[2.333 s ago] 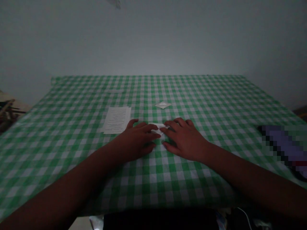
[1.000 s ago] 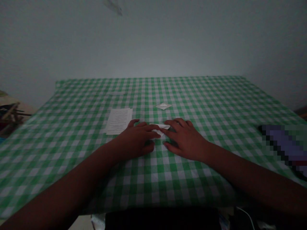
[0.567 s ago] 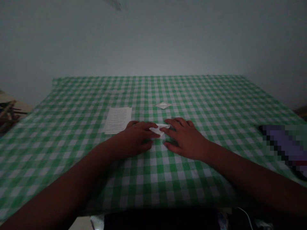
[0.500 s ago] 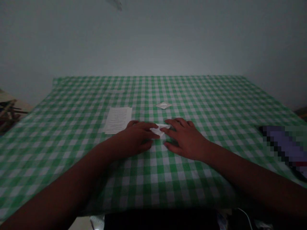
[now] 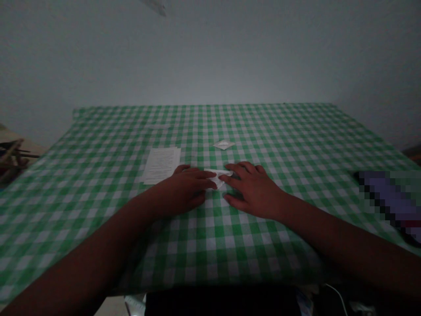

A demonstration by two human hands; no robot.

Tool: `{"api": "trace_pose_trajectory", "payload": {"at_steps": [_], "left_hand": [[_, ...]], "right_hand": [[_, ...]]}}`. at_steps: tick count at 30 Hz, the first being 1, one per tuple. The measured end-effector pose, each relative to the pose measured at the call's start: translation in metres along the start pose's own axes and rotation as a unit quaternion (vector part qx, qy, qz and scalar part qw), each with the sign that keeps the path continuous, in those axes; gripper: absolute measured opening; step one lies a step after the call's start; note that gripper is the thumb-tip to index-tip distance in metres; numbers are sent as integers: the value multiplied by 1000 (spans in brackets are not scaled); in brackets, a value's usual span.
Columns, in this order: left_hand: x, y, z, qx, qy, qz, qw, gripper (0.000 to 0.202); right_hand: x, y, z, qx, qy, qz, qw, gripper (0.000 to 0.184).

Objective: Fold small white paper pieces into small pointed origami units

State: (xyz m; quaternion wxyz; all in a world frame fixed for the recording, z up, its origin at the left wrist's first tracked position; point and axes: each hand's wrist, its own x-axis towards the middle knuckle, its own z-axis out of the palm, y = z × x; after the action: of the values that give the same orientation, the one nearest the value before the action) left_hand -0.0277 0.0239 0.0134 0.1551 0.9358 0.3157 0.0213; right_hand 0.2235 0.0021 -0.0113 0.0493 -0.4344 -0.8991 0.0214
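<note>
Head view, listed near to far; landmark, the folded paper.

Item: counter (image 5: 237, 250), covered in green-and-white checked cloth (image 5: 296, 131), running under and around the folded paper.
Item: left hand (image 5: 186, 191), on the folded paper's left side; open, palm down, fingertips on the sheet, gripping nothing visible. It now sits slightly further left than a moment ago, thumb drawn back, so more of the paper shows.
Item: right hand (image 5: 255, 191), on its right side; open, fingers spread, index tip on the paper; position almost unchanged.
Item: folded paper (image 5: 222, 182), white, printed, between the two hands; apparently steadied by light pressure rather than a pinch.
Item: flat dark object (image 5: 390, 197), pixelated, well right of the folded paper.
Item: printed sheets (image 5: 160, 164), overlapping, left of it.
Item: diamond-shaped paper (image 5: 224, 145), beyond it.
Item: wall (image 5: 210, 52), furthest beyond.
</note>
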Motion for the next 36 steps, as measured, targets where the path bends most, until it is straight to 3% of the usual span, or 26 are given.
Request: {"api": "trace_pose_trajectory", "payload": {"at_steps": [13, 29, 36], "left_hand": [[2, 8, 2, 51, -33, -24, 998, 45], [2, 9, 2, -16, -4, -25, 1000, 48], [3, 11, 3, 31, -6, -23, 999, 45]], "right_hand": [[1, -4, -2, -2, -3, 12, 1000, 54], [-2, -7, -4, -2, -1, 21, 1000, 55], [-1, 3, -2, 37, -1, 7, 999, 54]]}}
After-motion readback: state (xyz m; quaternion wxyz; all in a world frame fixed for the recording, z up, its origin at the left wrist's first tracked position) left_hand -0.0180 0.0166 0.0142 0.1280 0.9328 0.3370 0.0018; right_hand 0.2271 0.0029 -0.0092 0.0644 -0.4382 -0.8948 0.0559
